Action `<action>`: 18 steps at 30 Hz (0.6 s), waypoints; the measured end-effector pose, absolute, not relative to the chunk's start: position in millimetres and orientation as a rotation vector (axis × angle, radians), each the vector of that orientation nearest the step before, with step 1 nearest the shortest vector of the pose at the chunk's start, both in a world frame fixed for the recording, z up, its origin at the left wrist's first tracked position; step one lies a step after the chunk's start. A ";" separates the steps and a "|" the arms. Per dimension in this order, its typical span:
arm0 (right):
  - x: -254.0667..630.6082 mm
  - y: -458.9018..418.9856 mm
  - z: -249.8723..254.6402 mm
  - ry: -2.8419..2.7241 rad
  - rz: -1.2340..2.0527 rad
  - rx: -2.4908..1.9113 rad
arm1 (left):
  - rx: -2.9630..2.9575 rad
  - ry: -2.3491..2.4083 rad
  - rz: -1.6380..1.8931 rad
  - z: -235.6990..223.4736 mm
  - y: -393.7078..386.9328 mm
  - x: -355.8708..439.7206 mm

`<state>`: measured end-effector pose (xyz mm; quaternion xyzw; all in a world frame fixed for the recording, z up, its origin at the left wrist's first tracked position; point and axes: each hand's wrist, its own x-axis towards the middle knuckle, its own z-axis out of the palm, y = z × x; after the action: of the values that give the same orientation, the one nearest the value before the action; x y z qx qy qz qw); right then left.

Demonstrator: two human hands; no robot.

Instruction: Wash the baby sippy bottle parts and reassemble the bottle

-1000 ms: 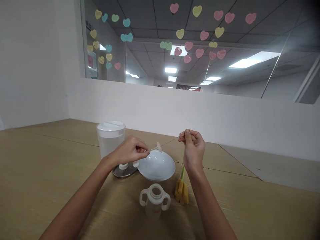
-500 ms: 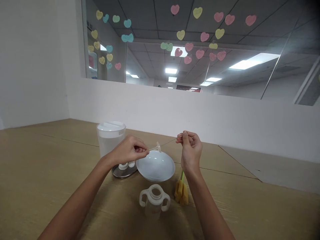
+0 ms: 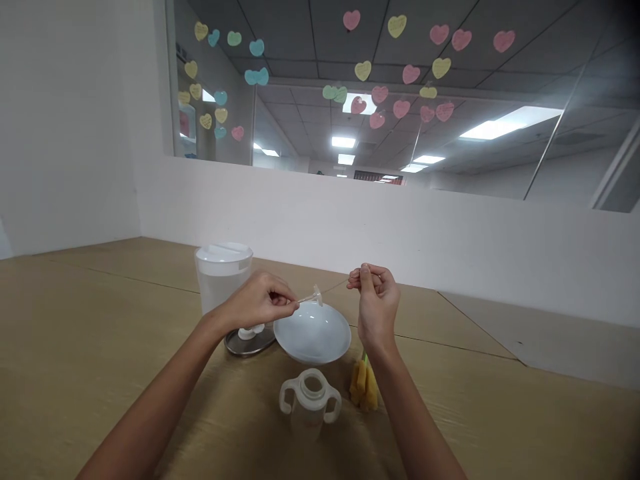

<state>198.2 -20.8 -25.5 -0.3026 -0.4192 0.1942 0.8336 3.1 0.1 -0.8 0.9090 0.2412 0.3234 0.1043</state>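
Above the white bowl, my left hand pinches a small clear straw with a wider translucent piece at its right end. My right hand, raised to the right, has its thumb and fingers closed on a thin wire-like rod. This rod slants down to the straw's wider end; whether its tip is inside is too small to tell. Below the bowl stands a clear two-handled bottle without a lid. A yellow sponge brush lies beneath my right wrist, partly hidden by it.
A lidded translucent pitcher stands behind my left hand. Beside the bowl is a round metal tray holding white parts, partly covered by my left wrist. A brown tabletop runs back to a white wall under a window.
My right hand has moved slightly left and down, shortening the visible stretch of rod. My left hand with the straw stays nearly still.
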 end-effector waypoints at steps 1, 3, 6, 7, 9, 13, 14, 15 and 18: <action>197.9 -20.8 -25.8 -0.893 0.408 -0.645 | 2.681 0.710 0.958 -0.8 0.2 3.1; 197.3 -20.8 -26.5 -0.901 0.406 -0.652 | 2.679 0.711 0.963 -0.7 0.5 2.8; 196.1 -21.1 -27.6 -0.907 0.411 -0.661 | 2.674 0.712 0.964 -0.7 1.2 2.3; 195.6 -21.2 -27.9 -0.909 0.414 -0.663 | 2.674 0.713 0.963 -0.7 1.4 2.2; 194.5 -21.4 -28.2 -0.913 0.418 -0.664 | 2.678 0.717 0.956 -0.7 1.4 2.1; 192.1 -22.1 -27.6 -0.923 0.421 -0.663 | 2.701 0.713 0.920 -0.5 0.7 2.3; 191.6 -22.2 -27.3 -0.926 0.421 -0.666 | 2.707 0.709 0.913 -0.5 0.6 2.4; 191.1 -22.3 -27.1 -0.929 0.423 -0.670 | 2.712 0.705 0.909 -0.5 0.6 2.4; 190.2 -22.1 -27.2 -0.935 0.430 -0.681 | 2.725 0.690 0.917 -0.7 1.1 2.4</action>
<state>190.2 -22.1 -27.2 -0.3192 -0.4384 0.2018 0.8156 2.4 1.1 -0.7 0.9177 0.2323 0.3087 0.0925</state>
